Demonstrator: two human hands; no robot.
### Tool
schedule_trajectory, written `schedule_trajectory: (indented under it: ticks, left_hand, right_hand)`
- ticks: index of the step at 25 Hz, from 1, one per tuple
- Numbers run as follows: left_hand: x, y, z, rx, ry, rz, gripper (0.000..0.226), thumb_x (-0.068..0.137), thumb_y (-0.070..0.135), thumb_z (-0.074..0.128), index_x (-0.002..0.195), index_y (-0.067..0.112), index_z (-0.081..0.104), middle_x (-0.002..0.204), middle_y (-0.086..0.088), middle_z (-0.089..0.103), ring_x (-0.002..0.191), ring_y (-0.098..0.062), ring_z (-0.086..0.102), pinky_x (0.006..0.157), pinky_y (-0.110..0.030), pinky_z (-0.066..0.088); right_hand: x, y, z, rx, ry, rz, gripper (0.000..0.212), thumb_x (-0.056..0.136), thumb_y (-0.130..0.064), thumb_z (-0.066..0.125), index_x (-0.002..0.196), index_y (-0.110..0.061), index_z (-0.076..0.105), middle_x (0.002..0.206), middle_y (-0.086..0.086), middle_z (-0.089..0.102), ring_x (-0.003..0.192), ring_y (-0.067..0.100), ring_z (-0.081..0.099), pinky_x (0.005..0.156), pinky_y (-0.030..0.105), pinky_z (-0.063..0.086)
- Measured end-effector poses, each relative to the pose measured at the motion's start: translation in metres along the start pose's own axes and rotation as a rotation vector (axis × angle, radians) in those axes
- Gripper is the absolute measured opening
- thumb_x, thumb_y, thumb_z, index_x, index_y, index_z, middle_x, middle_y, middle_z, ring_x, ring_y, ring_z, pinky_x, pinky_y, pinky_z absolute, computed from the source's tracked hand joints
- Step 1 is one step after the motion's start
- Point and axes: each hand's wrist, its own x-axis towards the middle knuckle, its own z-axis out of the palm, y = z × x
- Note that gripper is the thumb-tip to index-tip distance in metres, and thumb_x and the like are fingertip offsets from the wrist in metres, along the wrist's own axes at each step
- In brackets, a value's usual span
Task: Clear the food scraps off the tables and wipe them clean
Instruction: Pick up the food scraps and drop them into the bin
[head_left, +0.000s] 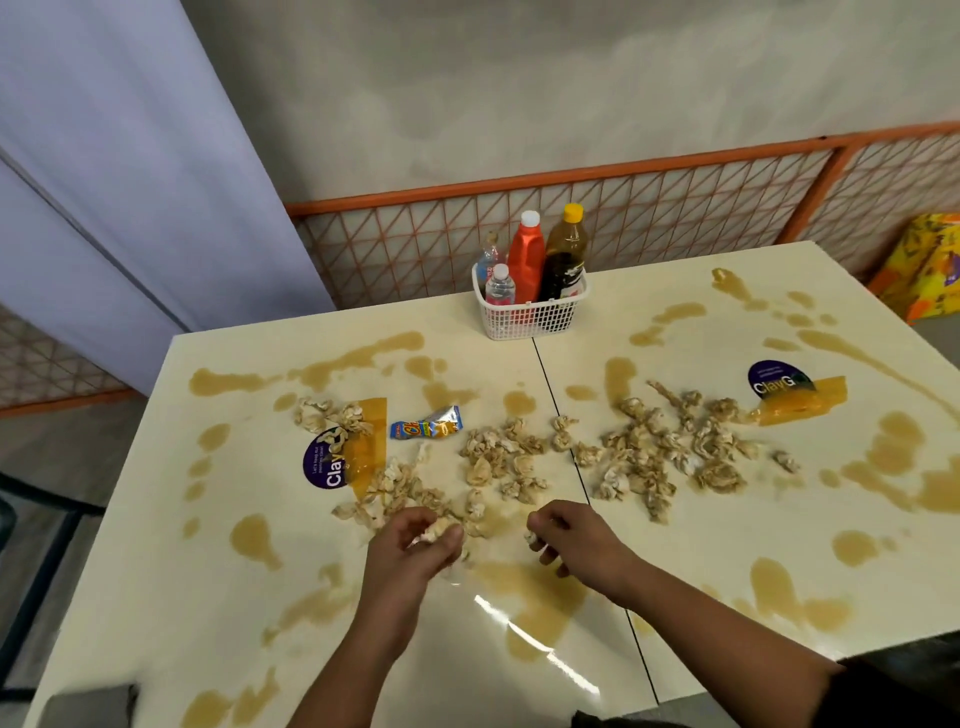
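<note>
A left table (208, 597) and right table (727, 545) are joined side by side. A basket (535, 317) of bottles (527, 260) is set far, at their seam. Scraps (498, 457) are strewn across both, a wrapper (427, 423) among the left ones.

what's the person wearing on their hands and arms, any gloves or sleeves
No gloves: the left hand and right hand are bare, with no rings, watch or bands visible. Both forearms are uncovered. The only clothing showing is a dark sleeve on the right upper arm, at the bottom right corner.
</note>
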Motion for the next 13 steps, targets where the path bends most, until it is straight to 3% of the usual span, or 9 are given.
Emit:
schedule_trajectory:
  ticks: [4,7,9,13]
  left_hand:
    - [-0.018,-0.007,0.049,-0.030,-0.052,-0.011,0.023,0.086,0.002,0.072,0.104,0.008,0.059,0.086,-0.006,0.076,0.082,-0.027,0.072,0.081,-0.039,0.055]
    - [-0.036,-0.024,0.098,0.017,-0.177,-0.012,0.012,0.096,0.008,0.061,0.108,0.009,0.064,0.074,-0.011,0.059,0.063,-0.020,0.057,0.068,-0.035,0.047]
    - [-0.049,-0.036,0.131,0.091,-0.249,-0.016,0.019,0.104,0.013,0.046,0.111,0.006,0.063,0.067,-0.006,0.043,0.058,-0.018,0.044,0.062,-0.034,0.038]
    - [-0.075,-0.051,0.196,0.191,-0.359,-0.017,0.037,0.107,0.031,0.036,0.111,0.002,0.060,0.065,-0.001,0.031,0.054,-0.017,0.033,0.057,-0.031,0.030]
  right_hand:
    - [-0.028,0.034,-0.051,0.330,0.006,0.003,0.016,0.095,-0.006,0.068,0.108,0.002,0.067,0.093,0.021,0.071,0.079,0.023,0.069,0.079,0.033,0.060]
    - [-0.063,0.080,-0.099,0.449,0.077,0.012,0.024,0.088,0.000,0.075,0.111,0.002,0.069,0.090,0.021,0.071,0.083,0.028,0.072,0.087,0.039,0.061]
    - [-0.089,0.117,-0.132,0.537,0.167,0.045,0.022,0.086,0.000,0.077,0.107,0.003,0.071,0.086,0.019,0.069,0.083,0.030,0.072,0.083,0.036,0.061]
    - [-0.139,0.200,-0.192,0.720,0.365,0.153,0.018,0.092,-0.010,0.071,0.095,0.008,0.070,0.081,0.017,0.067,0.075,0.024,0.067,0.073,0.031,0.058]
